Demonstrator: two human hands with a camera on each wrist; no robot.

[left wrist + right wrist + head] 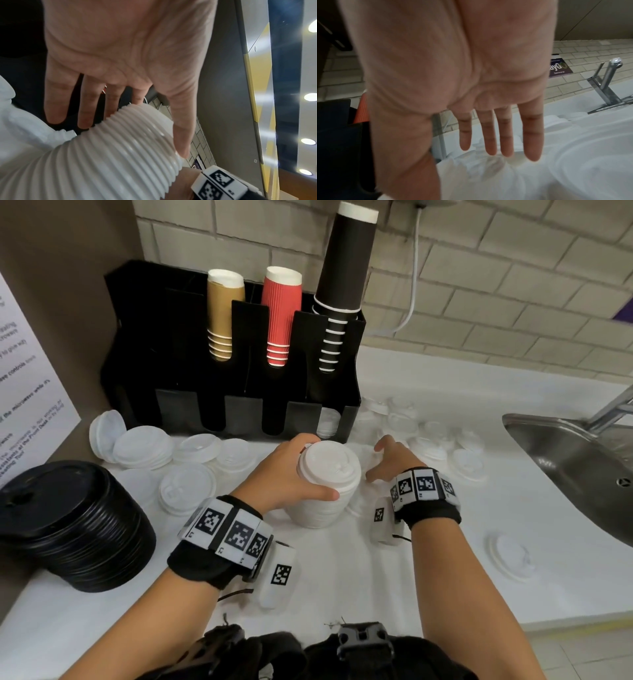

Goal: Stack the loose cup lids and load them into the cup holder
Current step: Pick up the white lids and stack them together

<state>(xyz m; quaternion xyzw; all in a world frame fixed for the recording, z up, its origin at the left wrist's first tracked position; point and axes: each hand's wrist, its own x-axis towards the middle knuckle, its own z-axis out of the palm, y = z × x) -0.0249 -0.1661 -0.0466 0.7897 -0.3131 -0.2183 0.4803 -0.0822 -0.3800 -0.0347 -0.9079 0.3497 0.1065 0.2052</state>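
A tall stack of white lids [325,484] stands on the white counter [462,577], in front of the black cup holder [171,344]. My left hand [294,474] grips the stack near its top, thumb on the near side and fingers round the far side. In the left wrist view, the ribbed stack [120,148] lies against the thumb of my left hand [123,65]. Just right of the stack, my right hand [387,460] is open with straight fingers above loose white lids [428,440]. The right wrist view shows my right hand [488,135] over loose lids [488,175].
More loose white lids [164,453] lie left of the stack, and one lid [510,556] sits alone near right. A pile of black lids [75,525] fills the left corner. The holder carries tan, red and black cups; its right front slot holds white lids [329,424]. A steel sink [575,467] lies far right.
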